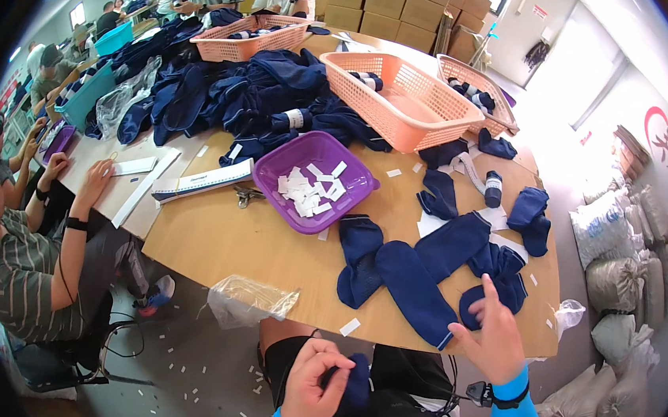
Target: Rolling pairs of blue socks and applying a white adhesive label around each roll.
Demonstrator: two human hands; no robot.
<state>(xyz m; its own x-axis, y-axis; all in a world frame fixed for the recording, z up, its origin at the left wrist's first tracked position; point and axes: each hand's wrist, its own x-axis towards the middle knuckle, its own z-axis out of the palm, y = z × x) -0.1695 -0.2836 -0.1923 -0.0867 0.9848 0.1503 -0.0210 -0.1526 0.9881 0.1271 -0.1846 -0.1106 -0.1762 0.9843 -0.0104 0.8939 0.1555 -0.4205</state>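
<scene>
My left hand (314,382) is closed, pinching a bunched navy sock (357,381) over my lap at the table's near edge. Thumb and index finger spread, my right hand (491,336) is open and holds nothing. It hovers by the near ends of several loose navy socks (412,289) lying flat on the table. Behind these socks stands a purple plastic bowl (267,174) with many small white paper slips (301,191) in it. A rolled navy sock with a pale band (493,190) stands to the right of the bowl.
Peach baskets (422,131) stand on the wooden table (225,234) beyond a big pile of navy socks (261,96). A clear plastic bag (250,297) hangs at the near edge. Another person (28,259) sits at left. Filled sacks (614,279) line the right wall.
</scene>
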